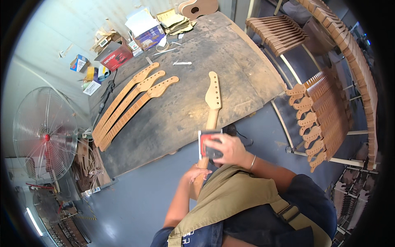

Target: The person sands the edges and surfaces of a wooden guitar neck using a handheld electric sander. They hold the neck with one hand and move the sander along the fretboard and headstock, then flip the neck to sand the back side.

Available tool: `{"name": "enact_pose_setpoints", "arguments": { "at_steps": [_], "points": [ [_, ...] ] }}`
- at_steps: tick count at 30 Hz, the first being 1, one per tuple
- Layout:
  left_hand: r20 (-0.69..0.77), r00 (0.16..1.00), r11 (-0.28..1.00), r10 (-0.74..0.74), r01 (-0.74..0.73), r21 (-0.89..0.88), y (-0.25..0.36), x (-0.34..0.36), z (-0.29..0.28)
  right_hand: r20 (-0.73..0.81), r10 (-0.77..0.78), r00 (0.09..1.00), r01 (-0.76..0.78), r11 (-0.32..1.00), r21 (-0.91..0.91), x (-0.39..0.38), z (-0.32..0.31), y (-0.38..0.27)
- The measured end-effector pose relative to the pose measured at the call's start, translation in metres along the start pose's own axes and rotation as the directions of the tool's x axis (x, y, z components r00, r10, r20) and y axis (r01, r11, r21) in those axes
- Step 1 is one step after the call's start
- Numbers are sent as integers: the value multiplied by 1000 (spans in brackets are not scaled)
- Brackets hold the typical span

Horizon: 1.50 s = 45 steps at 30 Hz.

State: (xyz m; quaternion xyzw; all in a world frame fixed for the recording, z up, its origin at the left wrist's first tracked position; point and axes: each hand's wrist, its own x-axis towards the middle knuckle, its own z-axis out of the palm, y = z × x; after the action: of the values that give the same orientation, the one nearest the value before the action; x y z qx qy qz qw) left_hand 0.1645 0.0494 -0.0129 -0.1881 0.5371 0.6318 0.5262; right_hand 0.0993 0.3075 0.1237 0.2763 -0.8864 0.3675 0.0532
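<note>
A pale wooden guitar neck [212,117] reaches from my body out over the table edge, its headstock with a row of peg holes lying toward the table's middle. My left hand [196,173] is closed around its near end. In my right hand [230,149] is a red and black electric sander [205,144], its flat pad against the neck's shaft just past my left hand. The fingers wrap over the sander's top and look slightly blurred. Three more necks with dotted fretboards [131,108] lie side by side on the table to the left.
The worn dark table [181,119] carries boxes [116,55] and a stack of sandpaper sheets [175,21] along the wall. A large fan [47,137] stands at left. Racks of necks [325,119] stand at right. A black cord [247,139] hangs behind the sander.
</note>
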Motion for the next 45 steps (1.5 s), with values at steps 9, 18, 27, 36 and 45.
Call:
{"name": "enact_pose_setpoints", "arguments": {
  "at_steps": [9, 18, 27, 36, 45],
  "points": [
    [200, 977, 975, -70, 110, -196, -13, 16, -16, 82, -20, 996, 18, 1000, 26, -12, 6, -16],
    [328, 939, 953, -101, 186, -240, -27, 27, -27, -125, 102, 987, -115, 988, -101, 49, -14, 21],
    [382, 918, 932, -104, 225, -286, -39, 34, -35, 35, -34, 999, 34, 999, 11, 24, -12, 2],
    [418, 904, 918, -90, 239, -317, -37, 30, -36, 113, 35, 993, -43, 997, 67, 22, -13, 1],
    [416, 905, 913, -87, 240, -331, -40, 30, -32, -12, 104, 994, -104, 994, 29, 45, -14, 18]
  ]
}}
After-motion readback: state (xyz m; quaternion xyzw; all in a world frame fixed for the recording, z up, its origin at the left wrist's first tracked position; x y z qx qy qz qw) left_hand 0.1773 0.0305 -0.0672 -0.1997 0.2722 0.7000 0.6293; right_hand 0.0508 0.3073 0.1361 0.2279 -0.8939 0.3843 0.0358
